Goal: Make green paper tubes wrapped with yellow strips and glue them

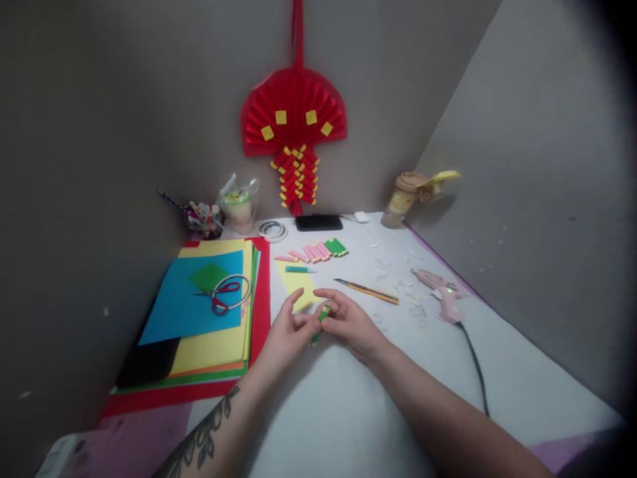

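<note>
A small green rolled paper tube [320, 322] is pinched between both my hands over the white table. My left hand [288, 332] grips its lower end with closed fingers. My right hand [351, 322] holds the upper end, fingers curled round it. Just behind my hands lies a yellow paper sheet [297, 282] with a green-and-white roll [300, 269] on it. A row of finished pink and green paper rolls [318, 251] lies further back.
A stack of coloured paper [213, 318] with red scissors [222, 294] lies at the left. A pencil [371, 291] and a pink glue gun [442, 292] with its cord lie at the right. A phone [318, 222], tape rolls [273, 230], a cup [405, 196] and a red paper decoration [294, 126] stand at the back.
</note>
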`<state>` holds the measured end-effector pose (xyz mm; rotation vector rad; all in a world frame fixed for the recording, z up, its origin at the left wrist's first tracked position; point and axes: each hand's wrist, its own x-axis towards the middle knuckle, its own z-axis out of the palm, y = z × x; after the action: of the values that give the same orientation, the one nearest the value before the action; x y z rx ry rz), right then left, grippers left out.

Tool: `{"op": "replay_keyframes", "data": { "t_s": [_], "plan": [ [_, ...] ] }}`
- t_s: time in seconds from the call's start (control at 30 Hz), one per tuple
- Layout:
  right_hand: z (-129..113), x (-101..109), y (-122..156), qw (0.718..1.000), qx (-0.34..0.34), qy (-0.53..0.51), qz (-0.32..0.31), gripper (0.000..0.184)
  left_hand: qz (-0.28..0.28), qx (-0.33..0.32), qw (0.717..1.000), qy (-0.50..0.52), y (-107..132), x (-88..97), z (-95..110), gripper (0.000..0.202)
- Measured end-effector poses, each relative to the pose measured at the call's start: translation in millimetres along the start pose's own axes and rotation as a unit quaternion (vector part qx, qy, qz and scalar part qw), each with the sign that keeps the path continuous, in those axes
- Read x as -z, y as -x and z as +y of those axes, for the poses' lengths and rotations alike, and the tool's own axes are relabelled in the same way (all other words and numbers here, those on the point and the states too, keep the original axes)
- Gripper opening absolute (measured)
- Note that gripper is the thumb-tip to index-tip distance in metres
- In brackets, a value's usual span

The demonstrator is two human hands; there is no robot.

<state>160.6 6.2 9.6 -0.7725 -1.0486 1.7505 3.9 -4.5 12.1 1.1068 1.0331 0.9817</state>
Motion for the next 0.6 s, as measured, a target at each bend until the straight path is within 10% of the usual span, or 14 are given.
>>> {"op": "replay_keyframes", "data": {
  "t_s": [0.17,0.6],
  "plan": [
    [-8.6,1.2,3.5,0.995,0.003,0.095,-0.021,0.048,0.115,-0.18,0.947,-0.242,1.3,10.7,6.1,0.018],
    [-8.0,-3.9,7.9,0.981,-0.007,0.189,-0.033,0.046,0.123,-0.271,0.879,-0.374,6.1,13.7,8.4,0.014]
  ]
}}
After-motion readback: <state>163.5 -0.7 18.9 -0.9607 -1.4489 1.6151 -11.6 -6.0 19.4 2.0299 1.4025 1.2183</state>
